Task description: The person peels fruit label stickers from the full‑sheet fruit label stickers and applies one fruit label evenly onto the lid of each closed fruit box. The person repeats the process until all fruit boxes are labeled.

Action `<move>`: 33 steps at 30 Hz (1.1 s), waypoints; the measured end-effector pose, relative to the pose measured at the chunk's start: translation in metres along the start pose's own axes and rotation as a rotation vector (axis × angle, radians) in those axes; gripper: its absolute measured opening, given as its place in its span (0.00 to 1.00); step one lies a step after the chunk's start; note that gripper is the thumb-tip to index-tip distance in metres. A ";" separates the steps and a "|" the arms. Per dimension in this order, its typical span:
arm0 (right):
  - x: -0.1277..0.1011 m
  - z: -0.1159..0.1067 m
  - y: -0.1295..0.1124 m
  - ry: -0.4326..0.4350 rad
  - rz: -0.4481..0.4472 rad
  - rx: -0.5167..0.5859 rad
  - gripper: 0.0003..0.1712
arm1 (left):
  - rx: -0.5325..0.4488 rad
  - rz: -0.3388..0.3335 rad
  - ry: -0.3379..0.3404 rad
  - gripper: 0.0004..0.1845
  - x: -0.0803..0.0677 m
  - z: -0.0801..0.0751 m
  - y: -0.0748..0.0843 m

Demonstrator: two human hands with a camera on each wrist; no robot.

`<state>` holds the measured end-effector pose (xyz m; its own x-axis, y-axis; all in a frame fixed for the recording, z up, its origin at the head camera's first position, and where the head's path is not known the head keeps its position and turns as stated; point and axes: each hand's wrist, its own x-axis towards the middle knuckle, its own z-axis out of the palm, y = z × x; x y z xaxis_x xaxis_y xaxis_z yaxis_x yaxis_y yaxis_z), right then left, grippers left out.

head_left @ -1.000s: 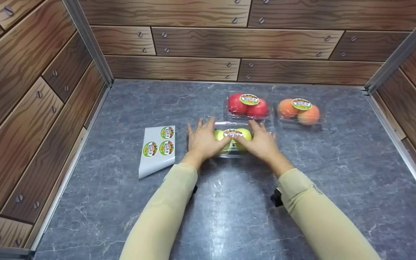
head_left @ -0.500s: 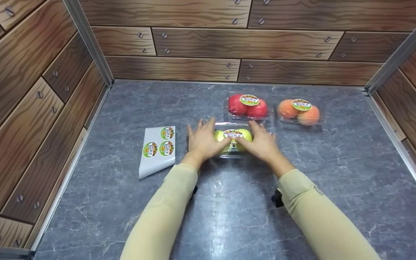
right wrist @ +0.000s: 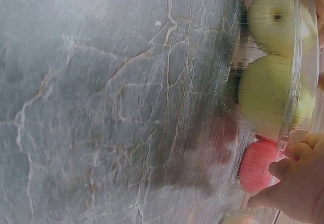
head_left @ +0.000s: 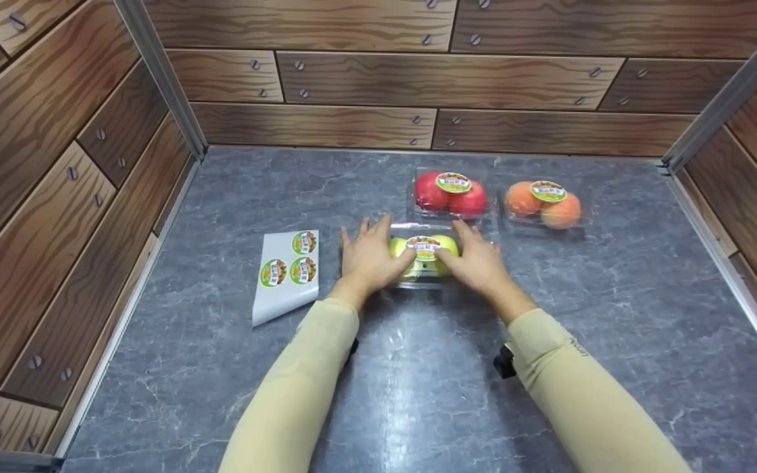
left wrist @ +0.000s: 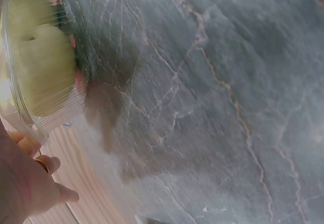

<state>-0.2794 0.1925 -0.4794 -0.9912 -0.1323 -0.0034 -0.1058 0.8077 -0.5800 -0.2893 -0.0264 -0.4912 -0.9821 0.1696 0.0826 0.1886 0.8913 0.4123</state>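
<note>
Yellow-green apples point(right wrist: 266, 89) lie in a clear plastic box point(head_left: 419, 284) on the table, lid down. An oval fruit sticker point(head_left: 424, 247) is on top of its lid. My left hand point(head_left: 372, 259) lies over the box's left end and my right hand point(head_left: 477, 263) over the right end. Both have their fingers spread towards the far side. The thumbs rest on the lid at either side of the sticker. In the left wrist view, the fingers of my left hand reach past a corner of the box beside the apples point(left wrist: 45, 72).
Behind stand a clear box of red apples point(head_left: 451, 195) and, to its right, a box of orange-coloured fruit point(head_left: 559, 211), each with a sticker. On the left lies a white sticker sheet point(head_left: 286, 295) with 3 stickers and a curled near edge. Wood-patterned walls point(head_left: 378, 79) enclose the table.
My thumbs have drawn slightly apart, so more of the sticker shows between them. The boxes and the sheet have stayed in place.
</note>
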 end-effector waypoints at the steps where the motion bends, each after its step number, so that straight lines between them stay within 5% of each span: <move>1: 0.000 0.000 0.000 -0.002 0.003 0.004 0.47 | -0.003 0.002 0.001 0.48 0.000 0.001 0.000; 21: -0.001 0.001 0.002 0.006 0.006 0.029 0.45 | -0.001 0.012 -0.021 0.50 -0.001 0.000 -0.002; 33: -0.005 -0.005 0.010 -0.053 -0.087 -0.062 0.56 | 0.074 0.133 -0.095 0.58 -0.006 -0.011 -0.009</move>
<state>-0.2757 0.2046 -0.4810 -0.9727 -0.2320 0.0008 -0.1973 0.8255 -0.5287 -0.2854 -0.0395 -0.4856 -0.9452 0.3236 0.0440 0.3190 0.8863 0.3356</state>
